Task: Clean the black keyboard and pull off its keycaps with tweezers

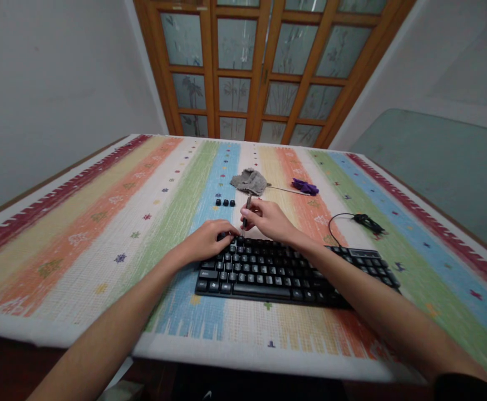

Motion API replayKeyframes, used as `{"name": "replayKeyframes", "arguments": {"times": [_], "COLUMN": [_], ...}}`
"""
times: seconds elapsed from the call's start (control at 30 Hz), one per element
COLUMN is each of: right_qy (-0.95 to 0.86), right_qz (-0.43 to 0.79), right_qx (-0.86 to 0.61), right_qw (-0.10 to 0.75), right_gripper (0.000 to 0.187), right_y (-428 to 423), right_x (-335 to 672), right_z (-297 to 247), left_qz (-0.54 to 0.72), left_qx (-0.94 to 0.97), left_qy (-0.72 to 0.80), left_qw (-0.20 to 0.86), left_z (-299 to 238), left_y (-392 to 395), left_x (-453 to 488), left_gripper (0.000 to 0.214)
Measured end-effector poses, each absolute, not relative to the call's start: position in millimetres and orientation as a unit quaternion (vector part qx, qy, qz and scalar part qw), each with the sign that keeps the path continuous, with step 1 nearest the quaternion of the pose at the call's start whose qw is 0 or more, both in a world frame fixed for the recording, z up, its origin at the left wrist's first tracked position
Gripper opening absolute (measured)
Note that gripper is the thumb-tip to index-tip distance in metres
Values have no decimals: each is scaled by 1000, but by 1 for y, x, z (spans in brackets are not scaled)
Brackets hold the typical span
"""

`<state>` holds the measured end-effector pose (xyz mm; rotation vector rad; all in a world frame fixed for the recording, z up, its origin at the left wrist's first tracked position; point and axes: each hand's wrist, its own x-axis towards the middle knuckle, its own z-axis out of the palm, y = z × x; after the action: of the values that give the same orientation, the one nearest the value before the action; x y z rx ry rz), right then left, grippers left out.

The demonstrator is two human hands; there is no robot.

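A black keyboard (276, 270) lies on a striped cloth-covered table (101, 234). My left hand (210, 239) rests on the keyboard's top left corner, fingers curled down on the keys. My right hand (268, 218) is closed round a thin tool (247, 209), its tip at the keyboard's top row. Three loose black keycaps (225, 203) sit just beyond the hands.
A grey rag (249, 181) lies further back, with a purple-handled screwdriver (304, 187) to its right. The keyboard's cable and plug (366, 221) curl at the right. Wooden glazed doors (264, 67) stand behind the table.
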<state>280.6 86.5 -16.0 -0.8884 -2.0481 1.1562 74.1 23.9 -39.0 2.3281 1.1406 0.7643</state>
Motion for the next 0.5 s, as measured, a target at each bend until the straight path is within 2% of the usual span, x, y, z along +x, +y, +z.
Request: {"name": "replayKeyframes", "arguments": {"times": [0.17, 0.37, 0.5], "right_qy": [-711, -706, -722], "right_qz": [547, 543, 520], "right_qx": [-338, -292, -269], "right_qw": [284, 348, 370], "right_gripper": [37, 49, 49], "right_y": [103, 91, 79], "right_x": [282, 294, 300], "right_z": [-21, -15, -7], "left_qz": [276, 303, 332], "left_qx": [836, 819, 808], "left_qy": [423, 431, 424], "left_qw": [215, 230, 240], "left_z": [-36, -32, -30], "left_y": [22, 18, 18], "left_x": [75, 80, 82], "left_gripper": [19, 16, 17]}}
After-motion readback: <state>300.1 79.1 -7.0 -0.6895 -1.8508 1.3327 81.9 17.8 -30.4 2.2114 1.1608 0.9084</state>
